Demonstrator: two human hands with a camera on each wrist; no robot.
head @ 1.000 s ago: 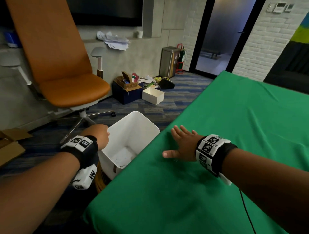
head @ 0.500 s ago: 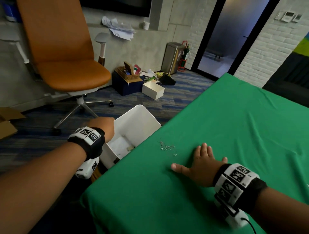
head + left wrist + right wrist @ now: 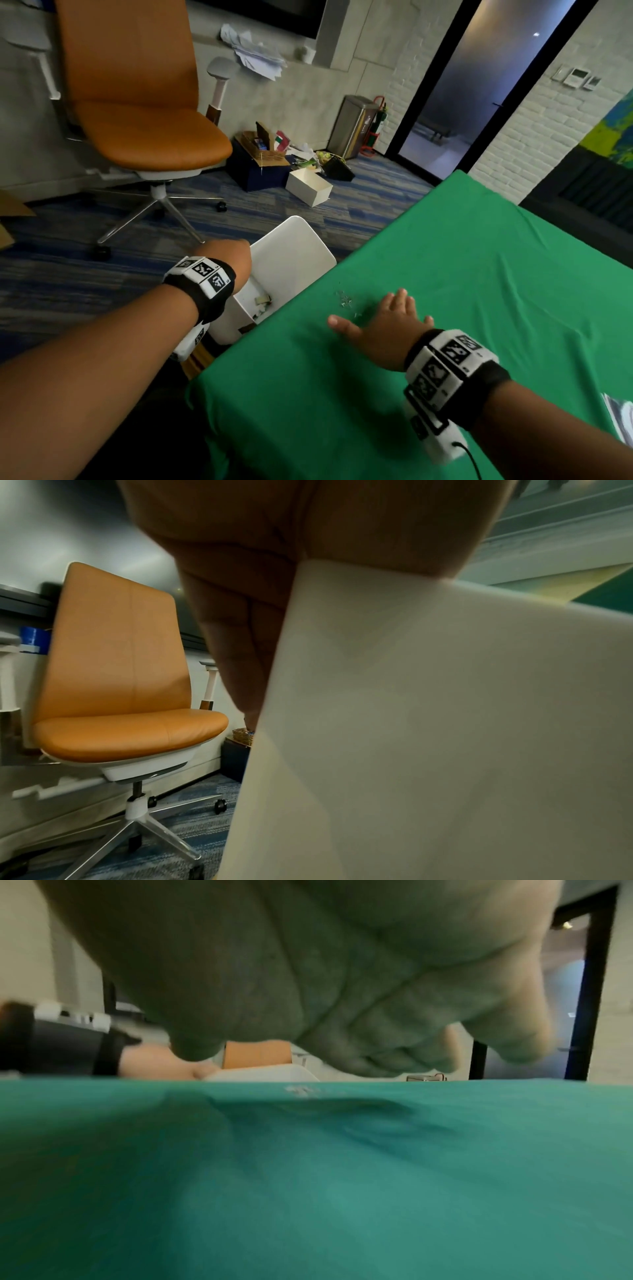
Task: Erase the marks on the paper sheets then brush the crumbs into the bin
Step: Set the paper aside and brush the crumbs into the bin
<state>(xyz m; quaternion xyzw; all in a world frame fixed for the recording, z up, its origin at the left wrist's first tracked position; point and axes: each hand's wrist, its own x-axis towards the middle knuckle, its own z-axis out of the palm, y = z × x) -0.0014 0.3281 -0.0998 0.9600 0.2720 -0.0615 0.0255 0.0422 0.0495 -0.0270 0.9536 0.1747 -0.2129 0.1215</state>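
Note:
A white bin [image 3: 294,260] is held tilted against the near left edge of the green-covered table [image 3: 479,274], with scraps lying inside it. My left hand [image 3: 227,255] grips the bin's rim; in the left wrist view its fingers [image 3: 240,647] curl over the white wall [image 3: 428,737]. My right hand [image 3: 387,325] lies flat on the cloth, fingers straight and thumb out to the left. A small pile of eraser crumbs [image 3: 344,301] sits on the cloth just beyond its fingertips, between the hand and the bin. The crumbs [image 3: 301,1091] also show faintly in the right wrist view.
An orange office chair [image 3: 137,113] stands on the carpet left of the bin. Boxes and clutter [image 3: 284,164] and a steel trash can [image 3: 356,126] sit by the far wall. A corner of paper [image 3: 620,418] shows at the right edge of the table.
My right hand drew back from the table's left edge toward the near right, uncovering the crumb pile. My left hand stayed on the bin's rim.

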